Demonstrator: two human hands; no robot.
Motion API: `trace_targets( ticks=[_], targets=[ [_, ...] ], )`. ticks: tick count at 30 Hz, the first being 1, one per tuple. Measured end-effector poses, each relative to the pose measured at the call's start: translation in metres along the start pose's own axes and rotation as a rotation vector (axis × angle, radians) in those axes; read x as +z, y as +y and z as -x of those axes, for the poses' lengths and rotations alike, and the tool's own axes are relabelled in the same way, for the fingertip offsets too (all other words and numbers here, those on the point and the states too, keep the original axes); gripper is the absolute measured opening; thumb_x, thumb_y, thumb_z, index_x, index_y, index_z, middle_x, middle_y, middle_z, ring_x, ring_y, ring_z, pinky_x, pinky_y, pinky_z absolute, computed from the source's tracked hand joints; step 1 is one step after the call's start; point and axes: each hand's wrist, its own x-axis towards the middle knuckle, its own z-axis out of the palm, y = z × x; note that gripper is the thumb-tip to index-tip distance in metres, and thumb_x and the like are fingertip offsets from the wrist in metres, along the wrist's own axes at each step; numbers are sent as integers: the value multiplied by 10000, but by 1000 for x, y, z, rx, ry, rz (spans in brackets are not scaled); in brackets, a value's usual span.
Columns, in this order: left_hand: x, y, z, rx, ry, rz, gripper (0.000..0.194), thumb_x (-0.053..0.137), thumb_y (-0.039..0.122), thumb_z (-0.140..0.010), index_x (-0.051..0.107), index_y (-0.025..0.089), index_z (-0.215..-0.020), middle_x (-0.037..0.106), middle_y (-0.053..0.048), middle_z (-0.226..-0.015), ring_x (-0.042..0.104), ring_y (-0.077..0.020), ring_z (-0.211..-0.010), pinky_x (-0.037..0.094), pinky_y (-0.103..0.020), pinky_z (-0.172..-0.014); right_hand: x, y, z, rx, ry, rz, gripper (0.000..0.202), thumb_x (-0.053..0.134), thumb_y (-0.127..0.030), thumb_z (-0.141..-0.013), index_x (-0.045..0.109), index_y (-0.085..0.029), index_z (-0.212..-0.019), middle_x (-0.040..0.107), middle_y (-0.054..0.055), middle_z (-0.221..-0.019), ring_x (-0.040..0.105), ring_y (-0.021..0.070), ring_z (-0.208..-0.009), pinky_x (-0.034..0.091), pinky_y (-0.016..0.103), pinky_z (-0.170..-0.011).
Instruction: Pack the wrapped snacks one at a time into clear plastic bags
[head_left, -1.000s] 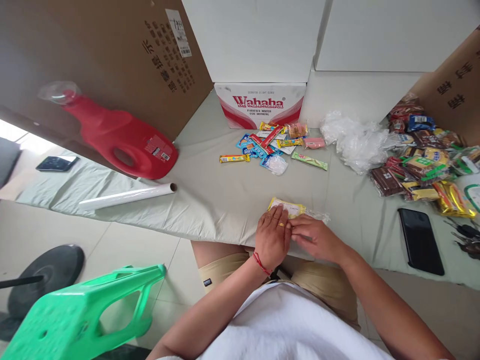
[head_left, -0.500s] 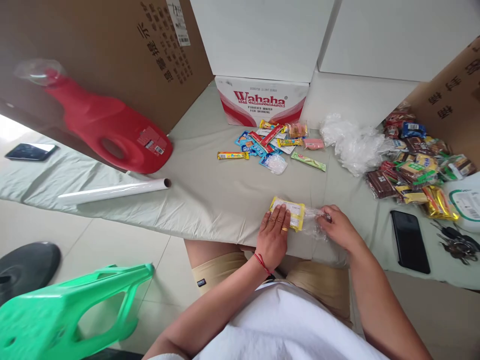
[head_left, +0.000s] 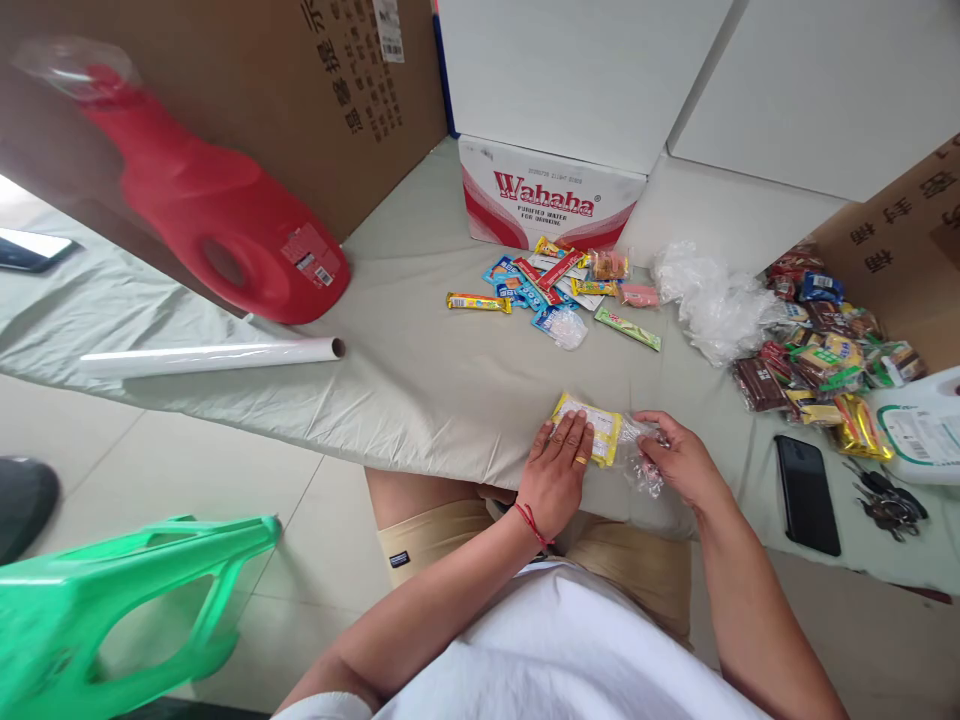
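Pale green cloth (head_left: 405, 410) is spread, slightly wrinkled. Near its front edge, one yellow-edged packet (head_left: 606, 420) is pressed by the flat left hand (head_left: 559, 465), fingers extended; crinkled clear plastic (head_left: 636, 468) at the packet's right end is pinched by the half-curled right hand (head_left: 681, 462). Pressure is probably best kept light. One Wahaha carton (head_left: 551, 205), one red jug (head_left: 247, 205), one white film roll (head_left: 210, 358) and one green stool (head_left: 45, 605) are counted.

A yellow-edged packet (head_left: 604, 428) with a pale, printed face lies flat and slightly askew near the front edge of a grey-green cloth (head_left: 420, 400), partly covered by the left hand (head_left: 559, 465). At its right end, a crumpled clear plastic wrapper (head_left: 631, 452) bunches in the right hand (head_left: 679, 458).
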Motion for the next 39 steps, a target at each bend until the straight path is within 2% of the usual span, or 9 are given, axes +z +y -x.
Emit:
trace_targets(
  ticks=[4,9,14,19,22,25,31,35,39],
  targets=[
    [0,0,0,29,10,25,577,407,128,-987,400,114,-1564,370,-102,-1655,304,-236,-1564,310,-482,-1275,11,-19,5,-104,43,94,272,624,-427,-839,703,-207,-978,601,-34,-613,514,137,-483,396,260,-498],
    [4,2,-2,26,9,120,594,410,75,-944,414,58,-1538,394,-165,-1635,273,-281,-1572,321,-506,-1273,62,-56,-10,-272,72,597,179,521,-253,-907,693,-211,-878,705,36,-752,639,182,-672,438,279,-657],
    [-7,-16,-2,23,55,580,705,461,44,-792,467,89,-1495,483,-198,-1574,351,-297,-1542,368,-560,-1243,90,-55,-12,-365,130,834,231,438,-172,-965,666,-178,-1001,720,106,-978,659,213,-867,435,292,-744],
    [-21,-37,-4,-396,299,712,399,435,99,-901,659,200,-1215,643,-135,-1390,525,-273,-1405,450,-555,-1160,91,-39,-4,-422,161,824,276,383,-176,-987,638,-153,-1091,673,134,-1057,640,224,-890,448,309,-750],
    [-17,-36,-16,-558,220,482,256,536,278,-959,694,167,-1128,584,-180,-1447,425,-365,-1462,375,-637,-1174,89,-36,-5,-441,162,747,290,377,-199,-981,647,-164,-1082,678,133,-1045,643,240,-915,477,340,-796],
    [-11,-26,-27,-503,94,456,311,625,283,-903,664,144,-1179,580,-198,-1457,373,-411,-1489,324,-664,-1194,84,-33,-4,-440,145,580,294,395,-262,-982,663,-184,-1074,693,133,-1064,659,251,-941,511,388,-870],
    [-23,0,-28,-469,142,692,365,579,235,-900,572,156,-1256,688,-159,-1180,682,-269,-1093,584,-425,-925,72,-19,22,-226,112,-71,496,457,-655,-978,675,-233,-1120,729,98,-1050,693,225,-842,592,371,-782],
    [-30,24,-21,-119,176,525,361,503,179,-937,605,231,-1279,630,-144,-1371,590,-277,-1288,516,-454,-1028,60,-10,47,-117,50,-397,506,499,-711,-942,668,-243,-1034,735,83,-1057,692,237,-956,590,342,-761],
    [-24,38,-14,207,57,532,497,515,134,-838,581,232,-1321,608,-135,-1433,489,-290,-1428,443,-508,-1134,48,9,60,-12,66,-547,433,650,-669,-876,646,-236,-895,733,59,-962,689,233,-957,583,334,-765]
  ],
)
